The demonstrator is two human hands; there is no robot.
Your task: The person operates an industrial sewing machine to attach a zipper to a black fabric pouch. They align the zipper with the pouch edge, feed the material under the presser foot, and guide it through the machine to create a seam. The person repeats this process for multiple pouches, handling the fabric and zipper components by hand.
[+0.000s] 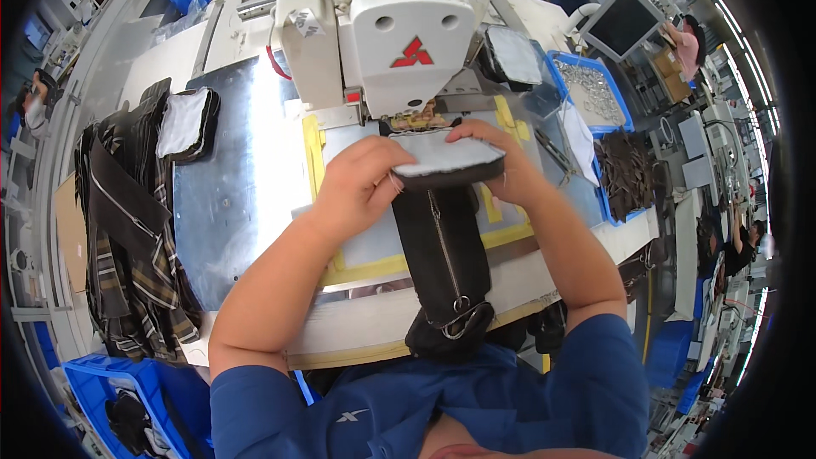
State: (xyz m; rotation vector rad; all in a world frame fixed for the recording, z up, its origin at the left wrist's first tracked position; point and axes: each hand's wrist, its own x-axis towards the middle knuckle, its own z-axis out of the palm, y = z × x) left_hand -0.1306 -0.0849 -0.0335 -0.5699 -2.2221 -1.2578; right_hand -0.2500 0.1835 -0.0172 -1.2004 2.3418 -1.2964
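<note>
Both hands grip a padded black piece point(446, 158) with a pale grey-white face turned up, just in front of the sewing machine head point(412, 13). My left hand point(359, 178) pinches its left end, thumb and fingers closed. At the right end my right hand point(503, 161) is wrapped round the edge, partly hidden behind it. From beneath the piece a black fabric strip with a zipper point(440, 234) runs toward me over the table edge, ending in a bunched part with metal rings point(459, 314). Whether strip and padded piece are joined I cannot tell.
Striped dark fabric pieces point(127, 204) drape over the left side, beside a similar padded piece point(183, 123). Another padded piece point(512, 57) lies behind right. Blue trays with metal parts point(591, 89) and brown strips point(625, 174) stand right; a blue crate point(140, 391) is lower left.
</note>
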